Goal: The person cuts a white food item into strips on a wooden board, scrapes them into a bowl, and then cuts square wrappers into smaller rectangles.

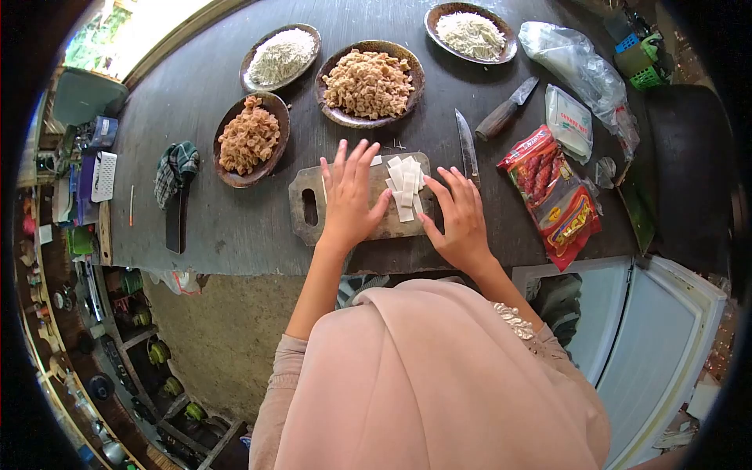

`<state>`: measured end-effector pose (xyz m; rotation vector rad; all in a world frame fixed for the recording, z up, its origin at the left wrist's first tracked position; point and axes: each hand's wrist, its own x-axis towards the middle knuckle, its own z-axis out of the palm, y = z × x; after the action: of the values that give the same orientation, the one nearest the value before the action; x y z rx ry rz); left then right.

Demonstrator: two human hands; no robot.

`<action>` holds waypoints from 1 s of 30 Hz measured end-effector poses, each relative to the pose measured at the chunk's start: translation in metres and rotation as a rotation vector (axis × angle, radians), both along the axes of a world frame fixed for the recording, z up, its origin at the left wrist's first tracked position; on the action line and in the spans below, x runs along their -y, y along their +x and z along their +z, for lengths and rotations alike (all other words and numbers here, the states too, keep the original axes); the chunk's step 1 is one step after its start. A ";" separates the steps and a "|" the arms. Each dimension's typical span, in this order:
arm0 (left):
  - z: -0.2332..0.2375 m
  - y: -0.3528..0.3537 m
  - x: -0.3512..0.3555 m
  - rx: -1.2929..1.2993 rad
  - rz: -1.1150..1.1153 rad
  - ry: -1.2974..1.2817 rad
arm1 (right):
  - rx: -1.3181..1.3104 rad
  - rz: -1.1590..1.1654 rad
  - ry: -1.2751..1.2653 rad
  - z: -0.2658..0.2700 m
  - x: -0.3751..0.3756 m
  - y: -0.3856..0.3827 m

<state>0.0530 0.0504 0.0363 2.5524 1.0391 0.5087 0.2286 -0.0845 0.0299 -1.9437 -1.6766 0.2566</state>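
A wooden cutting board [305, 210] with a handle hole lies near the table's front edge. On its right half is a loose pile of flat white strips [405, 186]. My left hand [350, 196], fingers spread, is over the board just left of the pile and holds nothing. On the pile's other side my right hand [458, 215] is also spread, its fingertips close to the strips and the board's right end. Whether either hand touches the strips is hard to tell. A knife [468, 145] lies behind my right hand, its handle end partly hidden.
Bowls of brown chunks [368, 84] and reddish-brown pieces [249, 141] stand behind the board, with two plates of white shreds [282, 56] [471, 36]. Rightward lie a wooden-handled knife [507, 108], a red packet [552, 196] and plastic bags [570, 121]. A checked cloth [177, 168] is at left.
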 end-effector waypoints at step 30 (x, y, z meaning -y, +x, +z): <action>-0.002 0.003 -0.002 -0.151 -0.013 0.048 | -0.116 0.427 0.141 -0.009 -0.084 0.053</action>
<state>0.0561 0.0520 0.0342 2.6721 1.0718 0.3456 0.2816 -0.0001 0.0205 -1.4278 -1.9604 0.3903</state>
